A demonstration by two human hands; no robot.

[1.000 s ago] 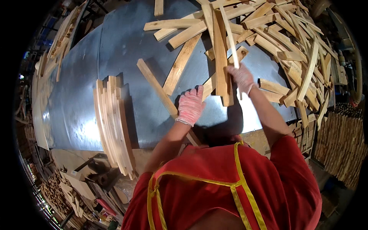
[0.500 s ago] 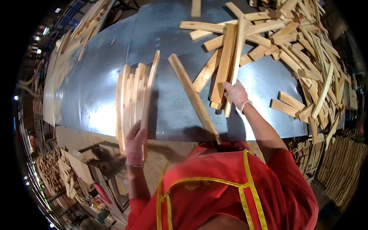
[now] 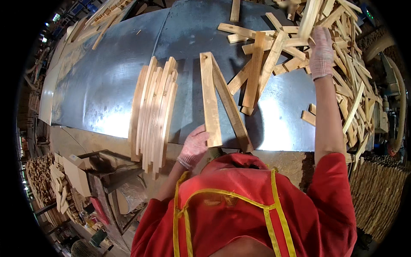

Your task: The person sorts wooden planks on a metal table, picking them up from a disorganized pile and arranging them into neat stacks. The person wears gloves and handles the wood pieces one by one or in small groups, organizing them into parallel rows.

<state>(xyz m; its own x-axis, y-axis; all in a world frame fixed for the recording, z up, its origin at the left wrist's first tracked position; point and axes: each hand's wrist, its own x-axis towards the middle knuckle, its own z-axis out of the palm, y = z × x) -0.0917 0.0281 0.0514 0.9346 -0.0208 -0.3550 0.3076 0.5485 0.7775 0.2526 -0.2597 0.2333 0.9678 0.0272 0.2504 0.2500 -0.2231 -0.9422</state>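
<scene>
My left hand [image 3: 194, 147], in a pale pinkish work glove, is closed on the lower end of a wooden strip [image 3: 209, 98] near the table's front edge. Another wooden strip [image 3: 231, 105] slants beside it, their far ends close together. To the left, a bundle of several wooden strips [image 3: 155, 115] lies side by side, overhanging the front edge. My right hand [image 3: 322, 53], gloved too, reaches to the pile at the far right and is closed round a pale wooden strip [image 3: 310, 18], raised at an angle. My fingertips there are partly hidden.
A heap of loose wooden strips [image 3: 349, 85] covers the right side of the metal-topped table [image 3: 107, 81]. Two strips [image 3: 254, 70] lie crossing near the middle. More wood [image 3: 109, 19] lies at the far left. Below stand a cardboard box [image 3: 77, 175] and stacked sticks [image 3: 381, 195].
My left hand has moved right, away from the bundle, and now holds a strip beside the slanted one. My right hand has moved away and right, from the middle strips to a pile strip.
</scene>
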